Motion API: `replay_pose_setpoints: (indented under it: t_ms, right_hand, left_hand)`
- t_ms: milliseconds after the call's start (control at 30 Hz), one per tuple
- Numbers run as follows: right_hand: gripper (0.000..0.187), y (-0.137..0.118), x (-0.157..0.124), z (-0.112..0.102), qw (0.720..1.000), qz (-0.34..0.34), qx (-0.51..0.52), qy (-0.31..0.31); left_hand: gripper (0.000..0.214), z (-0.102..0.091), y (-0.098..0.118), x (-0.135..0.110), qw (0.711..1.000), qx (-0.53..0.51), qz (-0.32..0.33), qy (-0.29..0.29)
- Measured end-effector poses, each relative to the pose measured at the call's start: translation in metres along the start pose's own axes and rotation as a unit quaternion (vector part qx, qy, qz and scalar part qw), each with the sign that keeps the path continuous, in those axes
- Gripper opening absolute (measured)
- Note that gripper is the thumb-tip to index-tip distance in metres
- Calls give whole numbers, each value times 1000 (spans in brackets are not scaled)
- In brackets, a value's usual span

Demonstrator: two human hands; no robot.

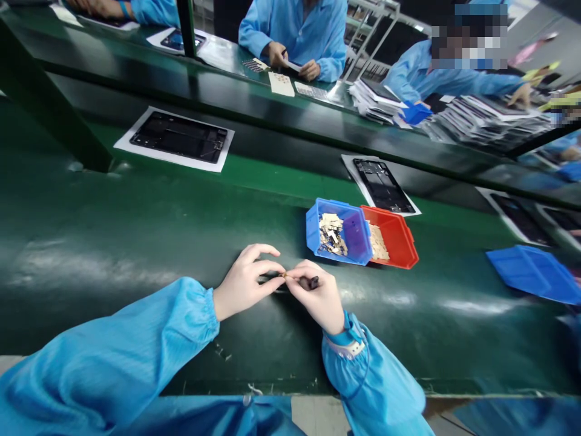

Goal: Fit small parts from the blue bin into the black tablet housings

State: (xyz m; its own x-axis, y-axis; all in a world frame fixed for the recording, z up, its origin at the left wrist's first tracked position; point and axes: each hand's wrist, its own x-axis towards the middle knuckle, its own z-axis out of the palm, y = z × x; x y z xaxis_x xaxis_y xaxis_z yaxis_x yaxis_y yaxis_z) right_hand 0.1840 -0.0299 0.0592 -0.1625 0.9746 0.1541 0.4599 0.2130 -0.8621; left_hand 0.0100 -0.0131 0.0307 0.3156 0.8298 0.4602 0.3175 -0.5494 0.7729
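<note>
My left hand (252,280) and my right hand (320,293) meet over the green table (136,242), fingertips almost touching. Between them is a tiny yellowish piece (285,275), pinched by thumb and forefinger on the left side; its kind is too small to tell. A dark, slim tool (312,282) sticks out of my right hand, its other end hidden by the fingers. Just beyond my right hand stand a blue bin (358,245) with small pale and dark parts and a red bin (402,245) with small tan pieces.
Black tablet-like panels lie on white sheets, one at the back left (181,138) and one behind the bins (384,186). A blue tray (535,272) sits at the right. Across a raised ledge, people in blue work beside stacked sheets (490,118). A dark post (54,103) rises at left.
</note>
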Motion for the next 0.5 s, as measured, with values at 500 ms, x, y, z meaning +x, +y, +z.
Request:
replay_pose_setpoints:
  t_ms: [500]
  right_hand:
    - [24, -1, -6, -24, 983, -87, 143, -79]
  left_hand:
    - [8, -12, -3, 30, 994, 2, -91, 63]
